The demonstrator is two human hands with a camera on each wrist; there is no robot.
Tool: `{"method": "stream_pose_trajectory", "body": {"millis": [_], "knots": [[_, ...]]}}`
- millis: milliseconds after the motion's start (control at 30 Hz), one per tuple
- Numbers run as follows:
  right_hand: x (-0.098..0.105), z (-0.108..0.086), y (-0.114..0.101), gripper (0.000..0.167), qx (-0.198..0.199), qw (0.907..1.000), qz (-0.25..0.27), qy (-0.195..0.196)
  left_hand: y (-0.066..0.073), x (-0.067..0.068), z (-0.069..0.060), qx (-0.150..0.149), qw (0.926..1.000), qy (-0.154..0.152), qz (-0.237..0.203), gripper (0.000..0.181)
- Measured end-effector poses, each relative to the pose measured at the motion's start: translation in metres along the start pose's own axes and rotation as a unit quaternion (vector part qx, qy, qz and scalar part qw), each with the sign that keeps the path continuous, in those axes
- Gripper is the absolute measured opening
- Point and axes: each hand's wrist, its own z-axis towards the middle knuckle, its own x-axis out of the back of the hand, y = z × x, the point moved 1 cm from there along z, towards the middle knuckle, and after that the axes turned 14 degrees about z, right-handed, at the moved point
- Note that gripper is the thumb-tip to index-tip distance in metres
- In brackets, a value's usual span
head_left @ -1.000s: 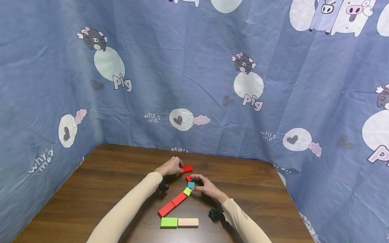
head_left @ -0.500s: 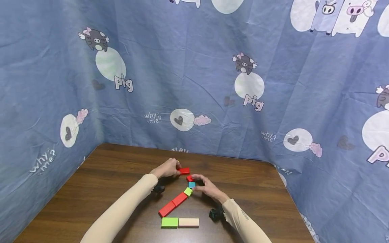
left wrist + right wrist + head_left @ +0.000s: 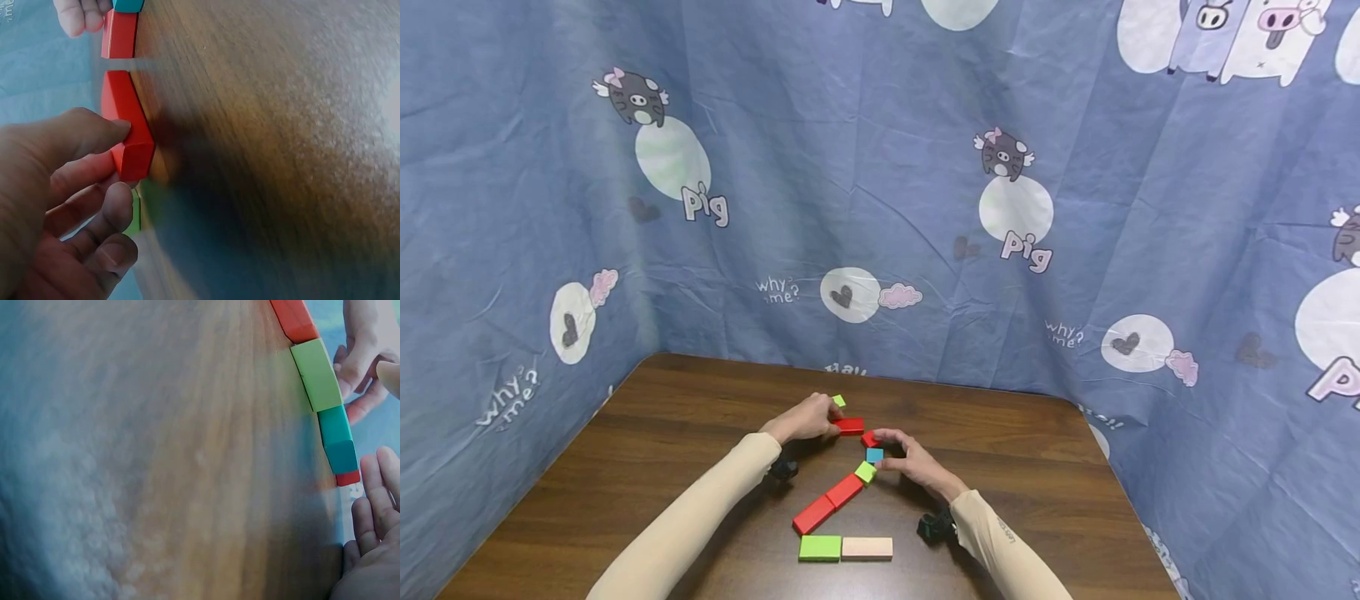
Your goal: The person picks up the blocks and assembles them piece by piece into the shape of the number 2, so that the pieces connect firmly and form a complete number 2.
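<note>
My left hand (image 3: 808,418) pinches a long red block (image 3: 850,427) between thumb and fingers. The left wrist view shows the thumb on the near face of this red block (image 3: 130,125). Just beyond that hand lies a small green block (image 3: 839,401). My right hand (image 3: 917,462) rests beside the bent row, its fingers (image 3: 378,487) extended near a small red block (image 3: 869,438) and its thumb near the blue block (image 3: 875,455). Whether it touches them I cannot tell. A green cube (image 3: 866,472) and two red blocks (image 3: 814,514) continue the row toward me.
A green block (image 3: 820,548) and a pale wooden block (image 3: 867,548) lie end to end near the front of the brown table (image 3: 662,450). A blue patterned curtain (image 3: 910,208) hangs behind and beside the table.
My left hand has drawn the long red block leftward and slightly nearer. The small green block behind it has come into view. My right hand has hardly moved.
</note>
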Motion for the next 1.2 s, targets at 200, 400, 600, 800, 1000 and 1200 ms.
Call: {"method": "stream_pose_trajectory", "body": {"millis": [200,400,600,800,1000,1200], "knots": [[0.000,0.003,0.008,0.055,-0.002,1.0000,0.000,0.005,-0.002,0.000,-0.003,-0.012,0.9999,0.003,0.011,0.020],[-0.004,-0.005,-0.012,0.054,-0.004,1.0000,0.002,-0.005,-0.001,0.000,-0.004,-0.011,0.9999,0.006,0.004,0.020],[-0.004,-0.006,-0.012,0.055,-0.011,0.9999,0.001,-0.007,-0.002,-0.002,-0.006,-0.008,0.9994,0.014,0.031,0.022],[-0.003,-0.006,-0.012,0.054,-0.010,0.9999,-0.003,-0.006,-0.003,-0.003,-0.006,-0.016,0.9992,0.019,0.032,0.024],[-0.004,-0.006,-0.013,0.054,-0.010,0.9999,-0.004,-0.008,-0.005,-0.001,-0.005,-0.033,0.9987,0.018,0.034,0.023],[-0.005,-0.005,-0.012,0.053,-0.009,0.9999,-0.004,-0.004,-0.007,-0.001,-0.005,-0.037,0.9988,0.010,0.030,0.024]]}}
